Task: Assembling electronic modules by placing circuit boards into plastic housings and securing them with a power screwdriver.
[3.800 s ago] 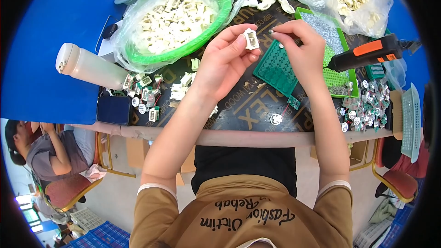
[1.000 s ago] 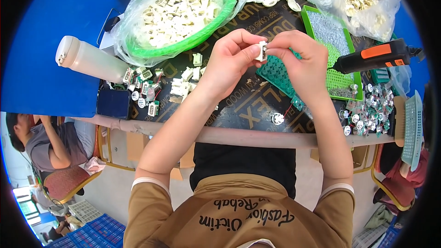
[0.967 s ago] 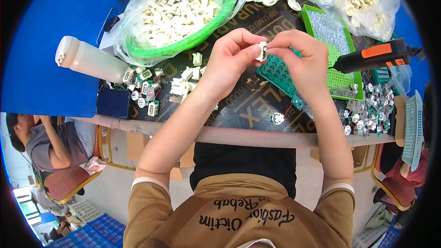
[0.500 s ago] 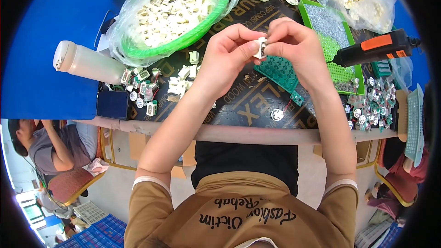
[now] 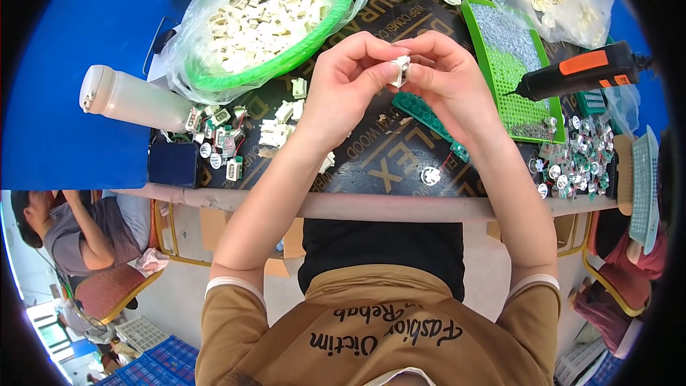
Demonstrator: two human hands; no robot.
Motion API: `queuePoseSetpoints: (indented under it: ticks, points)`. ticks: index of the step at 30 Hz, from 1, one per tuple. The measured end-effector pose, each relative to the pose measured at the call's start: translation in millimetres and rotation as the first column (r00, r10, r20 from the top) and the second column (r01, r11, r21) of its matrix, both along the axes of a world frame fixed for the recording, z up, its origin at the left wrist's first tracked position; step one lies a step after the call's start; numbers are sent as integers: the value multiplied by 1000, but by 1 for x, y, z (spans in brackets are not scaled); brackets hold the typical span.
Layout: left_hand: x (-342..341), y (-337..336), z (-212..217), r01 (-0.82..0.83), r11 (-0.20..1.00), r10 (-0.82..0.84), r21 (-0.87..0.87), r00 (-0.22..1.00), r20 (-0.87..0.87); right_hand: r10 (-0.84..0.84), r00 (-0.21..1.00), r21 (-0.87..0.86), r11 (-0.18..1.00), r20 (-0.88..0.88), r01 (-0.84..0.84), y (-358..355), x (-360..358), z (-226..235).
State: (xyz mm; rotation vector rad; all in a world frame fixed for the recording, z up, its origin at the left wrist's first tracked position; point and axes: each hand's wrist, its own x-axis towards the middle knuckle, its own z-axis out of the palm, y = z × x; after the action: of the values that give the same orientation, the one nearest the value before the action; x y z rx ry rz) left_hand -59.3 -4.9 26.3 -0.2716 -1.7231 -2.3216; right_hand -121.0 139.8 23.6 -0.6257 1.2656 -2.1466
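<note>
My left hand [image 5: 349, 84] and my right hand [image 5: 449, 80] meet over the table, both closed with thumbs and fingertips on a small white plastic housing [image 5: 400, 69]. The fingers partly cover it, so its inside is hard to make out. Below my right hand lies a green studded tray [image 5: 423, 116], partly hidden by that hand. Nearer the table's front edge rests a round white part [image 5: 430, 175], beside a small green circuit board [image 5: 459, 150]. Several loose white housings [image 5: 277, 131] lie left of my left forearm.
A lined green basket [image 5: 286, 64] holds many white housings. On the right, a black-and-orange electric screwdriver [image 5: 582, 71] hangs over a green tray of screws [image 5: 493, 43]. Wired assemblies [image 5: 582, 161] are piled nearby. A bottle [image 5: 136, 96] and dark phone [image 5: 174, 163] sit left.
The white housing has turned a little between my fingers and moved slightly left and up. My right hand has shifted left with it, covering more of the studded tray.
</note>
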Motion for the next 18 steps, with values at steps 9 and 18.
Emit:
queuePoseSetpoints:
  ticks: [9,18]
  points:
    - [4,3,-1,88,957,-114,278,990,78,-386,779,-35,904,-494,426,-7,20,21]
    - [2,0,3,36,998,-37,51,999,16,-226,857,130,939,-464,318,3,7,21]
